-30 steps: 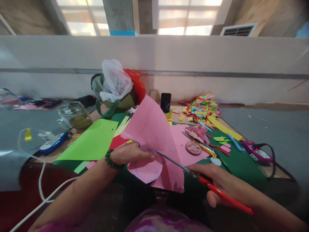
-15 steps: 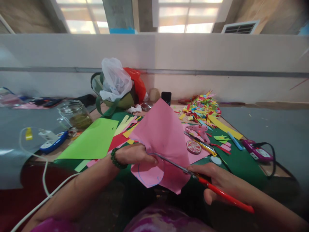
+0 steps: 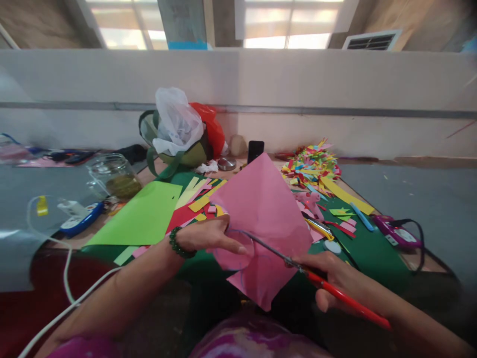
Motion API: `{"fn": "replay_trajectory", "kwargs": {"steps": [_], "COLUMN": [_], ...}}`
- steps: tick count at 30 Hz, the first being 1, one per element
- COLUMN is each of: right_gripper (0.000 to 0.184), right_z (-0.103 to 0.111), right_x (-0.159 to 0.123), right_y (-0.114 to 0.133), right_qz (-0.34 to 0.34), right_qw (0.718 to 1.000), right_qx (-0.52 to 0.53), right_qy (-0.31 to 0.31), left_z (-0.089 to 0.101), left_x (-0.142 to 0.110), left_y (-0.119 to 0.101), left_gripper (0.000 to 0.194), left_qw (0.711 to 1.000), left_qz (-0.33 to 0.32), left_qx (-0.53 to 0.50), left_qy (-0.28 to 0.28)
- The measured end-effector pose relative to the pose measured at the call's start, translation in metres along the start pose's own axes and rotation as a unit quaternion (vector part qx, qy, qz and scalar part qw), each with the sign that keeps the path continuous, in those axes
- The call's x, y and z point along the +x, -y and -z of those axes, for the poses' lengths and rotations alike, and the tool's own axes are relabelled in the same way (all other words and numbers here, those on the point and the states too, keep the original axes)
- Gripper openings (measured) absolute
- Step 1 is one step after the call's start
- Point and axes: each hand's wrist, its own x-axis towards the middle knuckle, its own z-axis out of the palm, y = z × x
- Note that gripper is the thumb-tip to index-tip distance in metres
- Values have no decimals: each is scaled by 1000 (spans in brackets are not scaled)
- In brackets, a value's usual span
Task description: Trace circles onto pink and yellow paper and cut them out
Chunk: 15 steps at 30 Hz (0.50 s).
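A sheet of pink paper is held up over the table's near edge, with blue curved lines drawn on its lower part. My left hand, a green bead bracelet on its wrist, pinches the sheet's left side, thumb on the near face and fingers hidden behind. In my right hand are red-handled scissors. Their blades lie across the paper along a blue line, tips close to my left thumb. A partly cut rounded flap of the pink paper sits under that thumb.
Green paper and paper strips lie left on a green mat. A glass jar stands beyond. To the right are a pink glue gun, a yellow utility knife and a heap of shreds. A white cable runs lower left.
The pink sheet has turned and shifted right, now covering the round pink tin. My left thumb has straightened along the flap. The scissors stay in nearly the same place.
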Motion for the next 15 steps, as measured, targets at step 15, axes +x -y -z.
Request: {"fn": "replay_trajectory", "kwargs": {"steps": [15], "right_gripper": [94], "right_z": [1], "right_x": [7], "right_y": [19], "right_qz": [-31], "right_qw": [999], "right_qx": [-20], "right_qy": [-4], "left_z": [-8], "left_x": [-5], "left_y": [4], "left_gripper": [33], "left_qw": [998], "left_qz": [-40], "left_qx": [-46], "left_qy": [5]}}
